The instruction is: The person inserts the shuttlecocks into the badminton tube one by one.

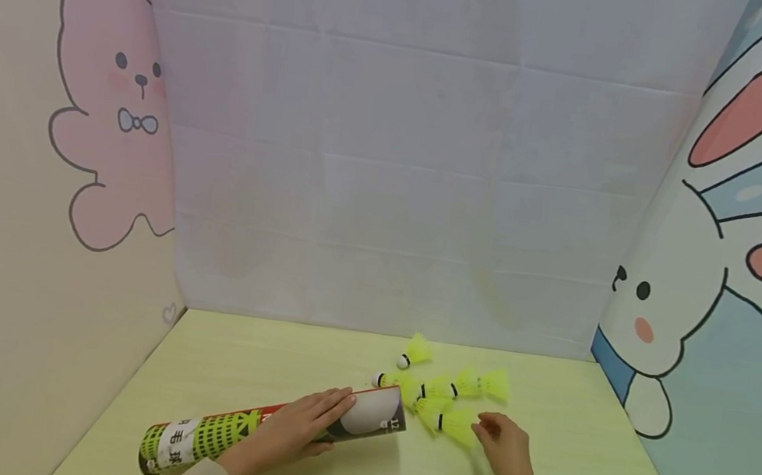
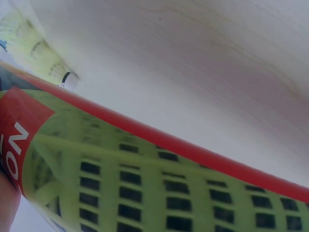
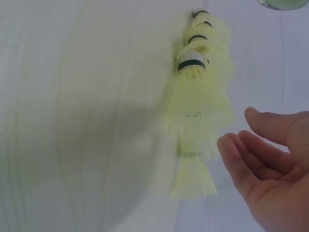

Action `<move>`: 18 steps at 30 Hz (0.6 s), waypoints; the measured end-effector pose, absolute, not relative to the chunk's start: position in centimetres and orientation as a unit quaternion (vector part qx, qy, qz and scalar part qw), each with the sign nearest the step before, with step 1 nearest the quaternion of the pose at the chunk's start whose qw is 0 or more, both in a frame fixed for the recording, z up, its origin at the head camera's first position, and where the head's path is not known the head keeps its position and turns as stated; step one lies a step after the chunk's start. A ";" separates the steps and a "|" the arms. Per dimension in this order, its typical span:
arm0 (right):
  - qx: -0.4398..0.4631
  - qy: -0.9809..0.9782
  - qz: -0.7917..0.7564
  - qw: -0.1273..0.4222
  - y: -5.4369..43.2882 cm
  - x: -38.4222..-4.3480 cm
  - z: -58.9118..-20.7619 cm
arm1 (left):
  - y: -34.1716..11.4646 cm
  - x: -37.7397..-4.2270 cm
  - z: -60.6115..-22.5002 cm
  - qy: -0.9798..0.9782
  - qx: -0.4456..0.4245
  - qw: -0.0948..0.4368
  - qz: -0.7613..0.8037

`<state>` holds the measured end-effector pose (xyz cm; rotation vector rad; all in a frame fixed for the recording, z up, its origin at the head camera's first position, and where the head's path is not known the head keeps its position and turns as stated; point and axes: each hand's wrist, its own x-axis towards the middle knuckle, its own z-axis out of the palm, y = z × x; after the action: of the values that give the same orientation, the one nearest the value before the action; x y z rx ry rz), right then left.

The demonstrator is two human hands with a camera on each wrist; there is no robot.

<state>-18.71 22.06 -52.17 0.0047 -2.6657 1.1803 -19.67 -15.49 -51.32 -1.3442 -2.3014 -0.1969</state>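
Observation:
A long printed shuttlecock tube (image 1: pixel 224 433) lies slantwise, its right end pointing at a group of yellow shuttlecocks. My left hand (image 1: pixel 296 425) grips the tube from above near its right half, fingers over the top and thumb on the near side. In the left wrist view the tube's netted green print and red edge (image 2: pixel 169 142) fill the lower part. My right hand (image 3: pixel 275 164) is beside the shuttlecocks, thumb apart from the loosely bent fingers, with nothing between them. Nearest to it in the head view is a shuttlecock (image 1: pixel 460 425) with a black band.
Several more yellow shuttlecocks, some nested in a row (image 1: pixel 477 386), lie beyond the tube's end. One shuttlecock (image 1: pixel 416 351) lies separately farther back. The pale table (image 1: pixel 581 464) meets a plain back cloth (image 1: pixel 393 192) and side cloths with printed rabbits.

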 end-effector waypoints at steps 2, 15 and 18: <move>-0.003 -0.911 0.401 0.097 22.1 -18.8 -52.5 | -15.5 -19.7 -51.3 -0.838 -0.489 0.232 -0.073; 0.006 -0.920 0.390 0.050 21.4 -19.0 -53.7 | -15.6 -19.8 -51.5 -0.843 -0.483 0.223 -0.078; 0.009 -0.921 0.385 0.057 21.3 -19.0 -53.8 | -15.6 -19.8 -51.6 -0.842 -0.484 0.223 -0.078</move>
<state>-19.04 21.32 -53.84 0.0266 -2.7926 1.1681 -19.81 -15.63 -51.63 -1.3377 -2.3264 -0.2148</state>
